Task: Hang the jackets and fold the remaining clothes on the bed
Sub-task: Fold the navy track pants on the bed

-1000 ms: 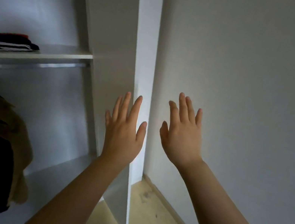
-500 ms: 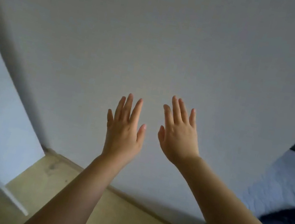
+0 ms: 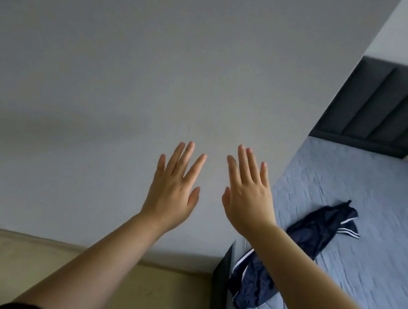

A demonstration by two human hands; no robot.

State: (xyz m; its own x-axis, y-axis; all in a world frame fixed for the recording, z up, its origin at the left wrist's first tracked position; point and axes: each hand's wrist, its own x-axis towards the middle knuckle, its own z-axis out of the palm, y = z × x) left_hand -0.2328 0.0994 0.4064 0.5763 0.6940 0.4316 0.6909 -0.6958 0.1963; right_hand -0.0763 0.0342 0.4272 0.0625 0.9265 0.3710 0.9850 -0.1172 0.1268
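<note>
the left hand point(image 3: 173, 190) and right hand point(image 3: 246, 202) are raised with fingers straight and spread, holding nothing, probably free for the next piece. the dark blue garment point(image 3: 317, 230) lies crumpled on the bed point(image 3: 381, 191), reaching the edge by the near corner.

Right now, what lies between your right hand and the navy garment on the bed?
In the head view, only bare blue quilted mattress shows between the open right hand and the navy white-striped garment; the forearm crosses over the garment.
</note>
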